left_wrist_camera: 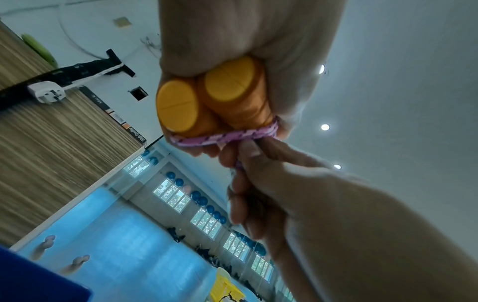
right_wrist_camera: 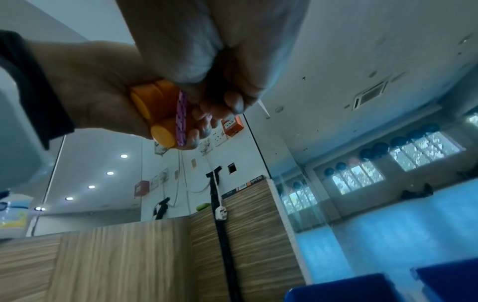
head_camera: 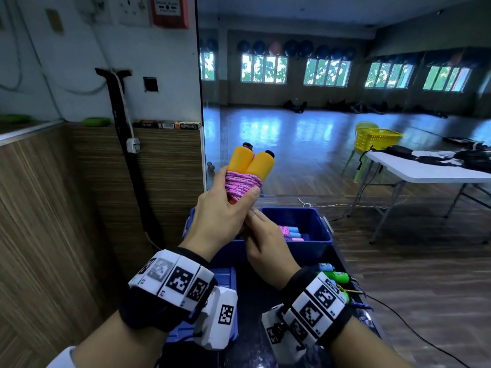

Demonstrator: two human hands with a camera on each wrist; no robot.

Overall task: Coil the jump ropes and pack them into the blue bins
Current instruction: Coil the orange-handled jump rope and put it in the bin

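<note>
My left hand [head_camera: 225, 208] grips a jump rope bundle: two orange handles [head_camera: 251, 162] side by side, with pink cord [head_camera: 241, 184] wound round them. From below, the left wrist view shows the orange handle ends [left_wrist_camera: 207, 98] in my fist and a cord strand [left_wrist_camera: 222, 137] across them. My right hand [head_camera: 263, 235] sits just under the bundle and pinches the loose pink cord end [left_wrist_camera: 239, 164]. The right wrist view shows the orange handles [right_wrist_camera: 155, 110] and cord [right_wrist_camera: 181, 120] at my fingertips. Beneath both hands stands an open blue bin [head_camera: 316, 221] holding a coiled rope with light blue handles [head_camera: 291, 232].
More ropes with green and blue handles [head_camera: 336, 276] lie on the dark table [head_camera: 255, 296] by my right wrist. A blue lid [head_camera: 225, 274] lies at the left. A wood-panelled wall [head_camera: 79, 195] stands close on the left. A white folding table [head_camera: 430, 171] and yellow basket [head_camera: 377, 139] are at the right.
</note>
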